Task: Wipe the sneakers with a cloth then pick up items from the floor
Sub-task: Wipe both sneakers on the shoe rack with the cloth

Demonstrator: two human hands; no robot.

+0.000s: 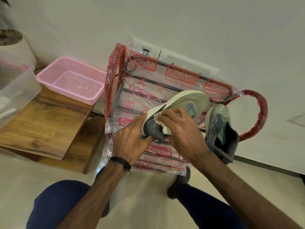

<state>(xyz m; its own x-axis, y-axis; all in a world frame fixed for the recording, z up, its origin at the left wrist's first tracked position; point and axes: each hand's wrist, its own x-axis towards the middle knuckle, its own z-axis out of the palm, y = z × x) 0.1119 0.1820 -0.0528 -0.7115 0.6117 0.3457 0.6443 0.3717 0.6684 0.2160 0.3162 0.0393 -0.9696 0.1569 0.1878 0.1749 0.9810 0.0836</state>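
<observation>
Against the white wall at twelve o'clock leans the plastic-wrapped shoe rack (140, 83), its printed film and red-sleeved side bars still on, and we judge it serves as a raised rest so the sneakers need not lie on the floor while we clean them. At nine o'clock sits the low wooden worktop (49, 116), carrying the pink perforated basket (72, 78) and, at its far left edge, a clear plastic tub (14, 90).

Across the rack's bars at centre lies the sneaker being wiped (179, 103), tipped on its side with its pale sole toward the wall, so its grey upper faces us. The second sneaker (219, 126) hangs at three o'clock, just beside the first, toe up, apparently waiting its turn.

Our left hand (132, 139) has its grip round the heel of the first sneaker, fingers curled, thumb below, steadying it against the rub. Our right hand (183, 128) has its grip closed on the bunched white cloth (162, 124), pressing it to the upper near the heel. Wiping looks under way; floor pickup remains.
</observation>
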